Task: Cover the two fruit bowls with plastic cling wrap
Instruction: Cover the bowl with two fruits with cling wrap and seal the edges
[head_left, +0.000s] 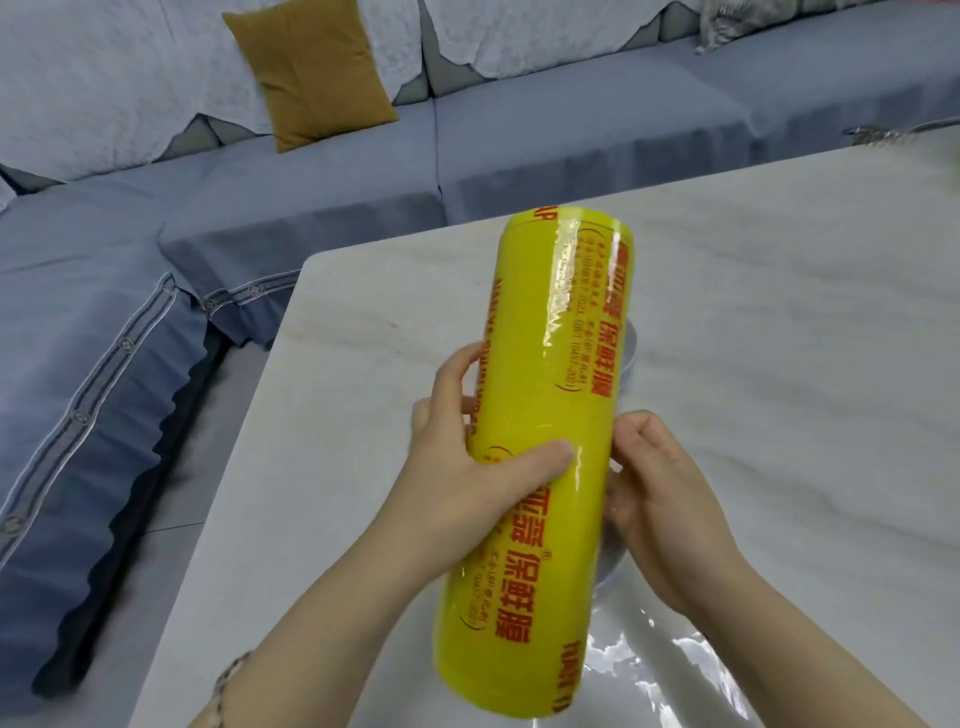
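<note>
1. Closest to the camera is the near end of the yellow cling wrap roll (545, 415). It is held tilted above the pale marbled surface (779, 312), with its far end pointing away from the person.
2. To the roll's left, the left hand (467, 467) grips it, with the thumb laid across the front and the fingers wrapped round behind.
3. Against the roll's right side, the right hand (660, 483) has its fingers curled. They appear to pinch the loose film (670, 670) where it leaves the roll, though the clear plastic is hard to make out at the fingertips.
4. Right of the roll's near end, that film spreads as a glossy, wrinkled sheet over the surface.
5. A bowl rim (630, 353) peeps out from under the roll's right side, beyond the right hand. Another curved, clear edge shows under the roll just below the right wrist. I cannot tell whether these belong to one bowl or two, and any fruit is hidden by the roll.
6. The task looks to be at an early stage. Film is being drawn off, but no bowl visibly has a finished, tightened cover.
7. What appears to remain is pulling out enough sheet, tearing it free, stretching it over a rim and pressing it down, then doing the same for the other bowl.
8. Beyond the roll's far end is a blue sofa (104, 312) with a mustard cushion (311, 73).
</note>
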